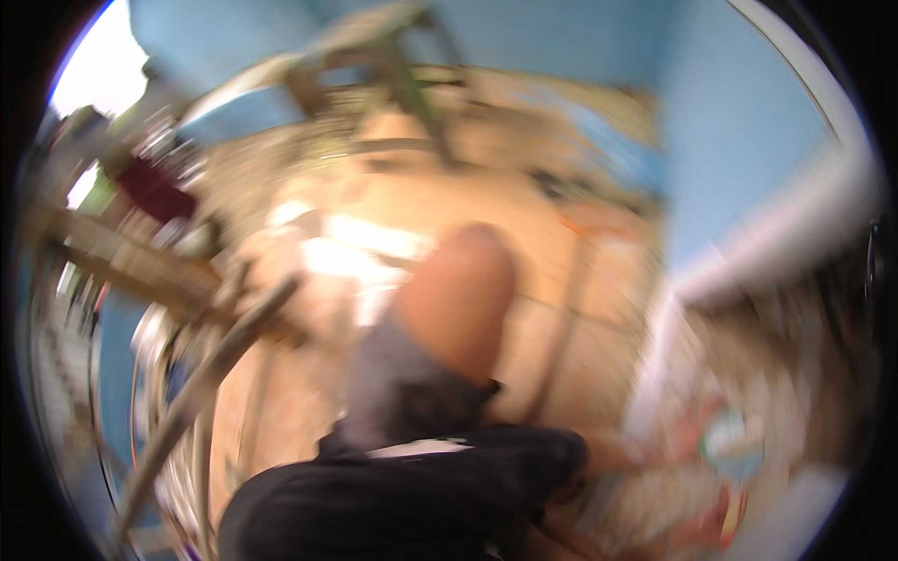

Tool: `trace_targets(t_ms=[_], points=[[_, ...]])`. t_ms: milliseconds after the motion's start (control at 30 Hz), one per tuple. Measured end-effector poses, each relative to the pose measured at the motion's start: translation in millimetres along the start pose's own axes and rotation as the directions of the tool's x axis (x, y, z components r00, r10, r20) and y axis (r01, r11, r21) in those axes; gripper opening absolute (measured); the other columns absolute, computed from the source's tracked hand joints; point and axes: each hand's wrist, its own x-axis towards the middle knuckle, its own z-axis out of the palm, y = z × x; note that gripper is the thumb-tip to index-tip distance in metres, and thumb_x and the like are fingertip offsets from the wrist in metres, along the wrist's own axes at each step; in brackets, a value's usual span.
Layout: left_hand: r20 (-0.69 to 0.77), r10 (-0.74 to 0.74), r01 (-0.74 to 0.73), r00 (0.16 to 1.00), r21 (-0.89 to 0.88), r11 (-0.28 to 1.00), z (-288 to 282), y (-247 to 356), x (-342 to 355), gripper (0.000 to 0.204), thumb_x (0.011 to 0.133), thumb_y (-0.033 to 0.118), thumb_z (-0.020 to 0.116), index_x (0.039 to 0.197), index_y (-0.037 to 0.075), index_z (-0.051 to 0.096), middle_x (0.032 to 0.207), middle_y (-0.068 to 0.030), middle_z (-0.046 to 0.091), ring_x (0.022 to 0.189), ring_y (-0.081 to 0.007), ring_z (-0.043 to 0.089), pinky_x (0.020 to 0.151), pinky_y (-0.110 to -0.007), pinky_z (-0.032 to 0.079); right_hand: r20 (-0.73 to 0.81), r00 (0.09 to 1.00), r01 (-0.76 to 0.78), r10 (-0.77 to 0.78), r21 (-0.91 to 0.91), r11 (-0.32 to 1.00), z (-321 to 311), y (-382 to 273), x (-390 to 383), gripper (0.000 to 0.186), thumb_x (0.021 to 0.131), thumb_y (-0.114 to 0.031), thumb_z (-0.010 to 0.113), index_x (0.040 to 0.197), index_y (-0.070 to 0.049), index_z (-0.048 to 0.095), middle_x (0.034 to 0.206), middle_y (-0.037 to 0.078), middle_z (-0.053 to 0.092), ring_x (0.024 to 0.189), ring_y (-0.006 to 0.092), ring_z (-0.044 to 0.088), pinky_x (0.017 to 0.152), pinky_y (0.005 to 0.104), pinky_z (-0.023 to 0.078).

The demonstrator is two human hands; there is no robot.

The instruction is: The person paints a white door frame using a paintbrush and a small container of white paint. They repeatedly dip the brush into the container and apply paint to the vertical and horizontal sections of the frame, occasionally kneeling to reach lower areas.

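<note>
Strong motion blur smears the whole picture. Both my arms reach to the lower right, the left one crossing in front of me in a black sleeve [393,486]. My left hand [690,432] is beside a small white and green object [734,438] whose kind I cannot make out. Below it, my right hand [697,531] is close to a thin orange-red thing [735,516]. The fingers of both hands are too blurred to show whether they grip anything. A bare knee [468,290] and grey shorts [402,383] fill the middle.
A wooden stick or rail [201,388] slants up at the left, near a wooden beam [140,266]. Behind stands a low bench or stool [393,65] by a blue wall [561,37]. A pale-edged blue panel [739,140] rises at right above the tan floor [449,187].
</note>
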Motion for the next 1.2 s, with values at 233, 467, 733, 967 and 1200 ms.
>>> trace_targets(t_ms=[233,467,733,967,1200], points=[[0.138,0.504,-0.523,0.852,0.219,0.824,-52,-101,66,0.051,0.079,0.022,0.071,0.126,0.011,0.052,0.121,-0.0167,0.061,0.114,-0.0343,0.059,0.095,-0.048,0.045,0.425,0.899,-0.040,-0.108,0.326,0.944,172,-16,-25,0.028,0.090,-0.008,0.077,0.108,0.011,0.066,0.101,0.017,0.071,0.083,0.0185,0.069,0.070,0.0287,0.061],[0.299,0.596,-0.663,0.745,0.239,0.709,-90,-73,111,0.026,0.085,0.015,0.061,0.111,0.015,0.064,0.107,-0.0145,0.069,0.102,-0.0310,0.066,0.083,-0.048,0.053,0.560,0.812,-0.104,-0.163,0.414,0.904,218,-80,-45,0.028,0.090,-0.007,0.077,0.108,0.011,0.065,0.101,0.017,0.071,0.084,0.0187,0.069,0.070,0.0288,0.061],[0.141,0.368,-0.394,0.919,0.343,0.853,-182,-36,172,0.024,0.083,0.010,0.062,0.107,0.012,0.063,0.102,-0.0162,0.068,0.098,-0.0336,0.065,0.081,-0.048,0.052,0.596,0.781,-0.117,-0.186,0.431,0.895,235,-100,-51,0.028,0.090,-0.006,0.077,0.108,0.011,0.065,0.102,0.017,0.070,0.084,0.0189,0.069,0.071,0.0289,0.061],[-0.047,0.253,-0.222,0.966,0.348,0.911,-252,-4,186,0.022,0.081,0.006,0.063,0.103,0.010,0.062,0.097,-0.0176,0.067,0.094,-0.0359,0.064,0.078,-0.049,0.051,0.596,0.782,-0.118,-0.183,0.430,0.895,235,-110,-52,0.028,0.090,-0.006,0.077,0.108,0.011,0.065,0.102,0.018,0.070,0.085,0.0191,0.069,0.071,0.0290,0.061],[-0.222,0.206,-0.127,0.953,0.326,0.937,-310,18,188,0.020,0.079,0.002,0.065,0.098,0.007,0.061,0.093,-0.0190,0.066,0.091,-0.0382,0.063,0.075,-0.049,0.050,0.587,0.791,-0.114,-0.172,0.417,0.902,231,-110,-52,0.028,0.089,-0.005,0.077,0.108,0.011,0.065,0.103,0.018,0.070,0.085,0.0193,0.069,0.071,0.0292,0.061]])
